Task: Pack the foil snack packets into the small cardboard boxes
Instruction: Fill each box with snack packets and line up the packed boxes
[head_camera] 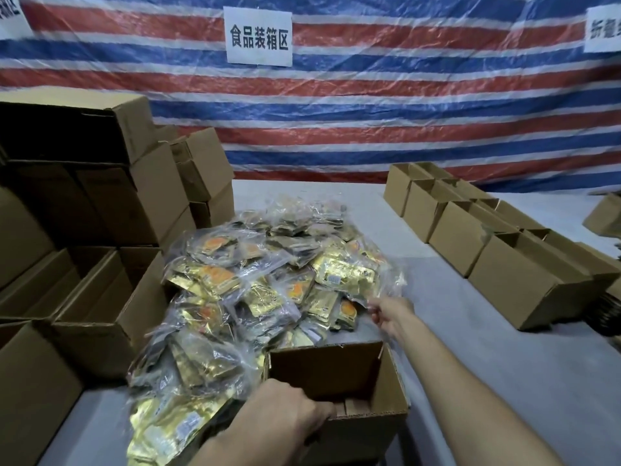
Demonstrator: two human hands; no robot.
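A big heap of gold foil snack packets in clear plastic bags covers the middle of the table. In front of it stands a small open cardboard box, with nothing visible inside. My left hand grips the box's near left rim, fingers curled over the edge. My right hand reaches past the box's far right corner and pinches the clear plastic edge of a bag of packets at the heap's right side.
Large open and stacked cardboard cartons crowd the left side. A row of small open boxes runs along the right. Grey table surface shows to the right of my arm. A striped tarp with paper signs hangs behind.
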